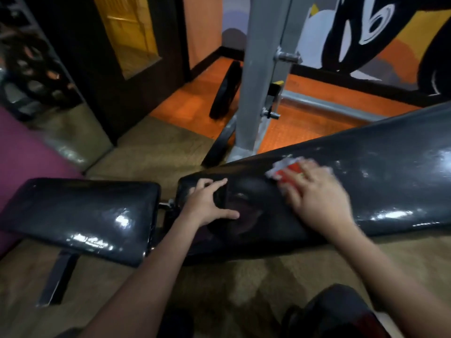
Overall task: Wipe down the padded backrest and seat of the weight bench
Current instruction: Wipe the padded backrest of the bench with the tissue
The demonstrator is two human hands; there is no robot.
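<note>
1. The padded backrest (366, 172) is lying in front of me and rising to the right; the seat (80, 215) is just beside it on the left, with a gap between them. The backrest is running out of the picture on the right, so I am not seeing how much of it is there to wipe.
2. My right hand (317, 193) is pressing flat on the backrest, fingers (290, 196) spread wide, with the white and red cloth (283, 170) under them. Nothing is closing around the cloth, so I am thinking it could slide out or bunch up.
3. My left hand (207, 203) is resting open on the lower end of the backrest, holding nothing. The glossy pad looks slippery, so this hand could slip toward the gap.
4. The cloth is blurred and mostly covered, so I cannot tell whether it is wet.
</note>
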